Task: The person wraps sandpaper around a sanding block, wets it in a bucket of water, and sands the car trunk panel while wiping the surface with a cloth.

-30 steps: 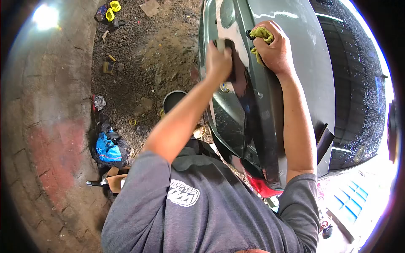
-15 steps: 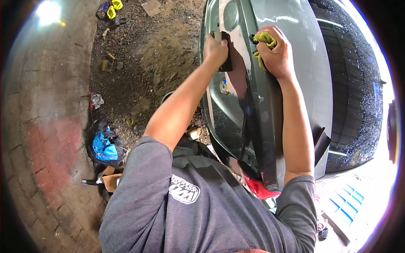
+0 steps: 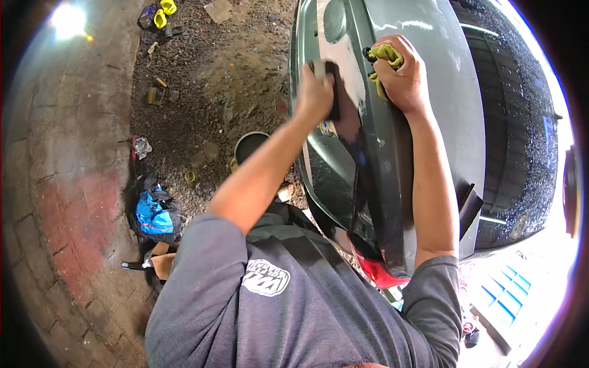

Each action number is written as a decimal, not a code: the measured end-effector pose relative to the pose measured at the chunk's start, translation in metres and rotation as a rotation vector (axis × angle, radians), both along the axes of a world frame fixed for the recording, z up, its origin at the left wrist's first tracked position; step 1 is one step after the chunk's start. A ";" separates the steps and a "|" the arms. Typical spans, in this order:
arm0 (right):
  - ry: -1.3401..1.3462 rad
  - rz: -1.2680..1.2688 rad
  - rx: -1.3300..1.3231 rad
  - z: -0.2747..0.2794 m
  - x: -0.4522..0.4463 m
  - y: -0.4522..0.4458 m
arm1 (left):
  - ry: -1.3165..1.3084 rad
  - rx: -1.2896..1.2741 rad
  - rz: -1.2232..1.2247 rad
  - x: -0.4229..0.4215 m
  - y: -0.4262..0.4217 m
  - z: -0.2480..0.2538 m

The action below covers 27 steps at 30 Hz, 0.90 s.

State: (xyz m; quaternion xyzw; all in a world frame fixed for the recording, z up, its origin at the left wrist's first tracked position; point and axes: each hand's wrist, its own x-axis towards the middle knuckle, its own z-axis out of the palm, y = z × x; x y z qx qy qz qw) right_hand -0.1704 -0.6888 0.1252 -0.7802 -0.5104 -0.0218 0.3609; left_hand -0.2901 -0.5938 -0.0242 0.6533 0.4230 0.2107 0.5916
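Note:
A dark flat block [image 3: 333, 92] lies against the rear panel of a dark green car [image 3: 423, 49], with my left hand [image 3: 315, 92] wrapped round it, slightly blurred. Beneath and beside the block runs a bare pinkish-white patch [image 3: 350, 61] on the panel. My right hand [image 3: 402, 76] is closed on a yellow-green cloth [image 3: 388, 55] and rests on the raised edge of the car's rear. A small round emblem [image 3: 327, 129] shows just below the block.
A dark round bucket [image 3: 250, 145] stands on the gravel behind my left forearm. Farther left are a blue bag [image 3: 153, 214], an open cardboard box [image 3: 163, 264] and yellow shoes [image 3: 161, 18]. The red tail light [image 3: 380, 273] is near my body.
Compared with half a second ago, my left hand and the block are lower along the panel, nearer my body. More of the bucket shows. My right hand has hardly moved.

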 end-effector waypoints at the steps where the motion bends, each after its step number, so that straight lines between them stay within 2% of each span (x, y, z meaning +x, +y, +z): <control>1: -0.004 0.001 0.001 0.000 0.000 0.000 | -0.057 0.116 0.024 -0.021 -0.032 0.012; 2: -0.006 0.000 -0.004 0.000 0.000 0.000 | -0.141 0.097 0.021 -0.037 -0.058 0.014; 3: -0.012 0.004 -0.007 0.001 0.000 0.001 | -0.195 -0.064 0.017 -0.044 -0.067 0.023; 5: -0.013 0.012 -0.003 0.001 0.000 0.002 | -0.070 0.171 0.085 -0.027 -0.049 0.005; 8: -0.018 0.005 0.001 0.002 -0.002 0.000 | -0.010 -0.166 0.097 0.032 0.039 -0.016; 10: -0.015 0.000 0.002 0.002 -0.003 0.000 | -0.037 -0.312 0.072 0.030 0.050 0.005; 13: -0.009 0.008 0.010 0.004 -0.001 0.004 | -0.039 -0.132 -0.008 -0.002 -0.002 -0.008; 15: 0.002 0.017 0.013 0.001 -0.001 0.001 | -0.125 -0.030 0.053 -0.038 -0.054 0.014; 16: -0.001 0.027 0.022 -0.001 0.001 0.002 | -0.092 0.066 0.067 -0.034 -0.051 0.007; 19: -0.017 0.030 0.027 0.000 -0.001 0.002 | 0.066 -0.102 0.051 0.013 0.020 -0.008; 22: -0.016 0.002 0.015 0.004 -0.004 0.002 | 0.050 -0.235 0.030 0.035 0.060 0.000; 24: -0.019 0.007 0.014 0.004 -0.004 0.001 | 0.031 -0.037 -0.038 0.015 0.029 0.000; 27: -0.003 0.019 0.010 0.000 -0.001 0.000 | -0.013 0.144 0.021 -0.024 -0.056 0.005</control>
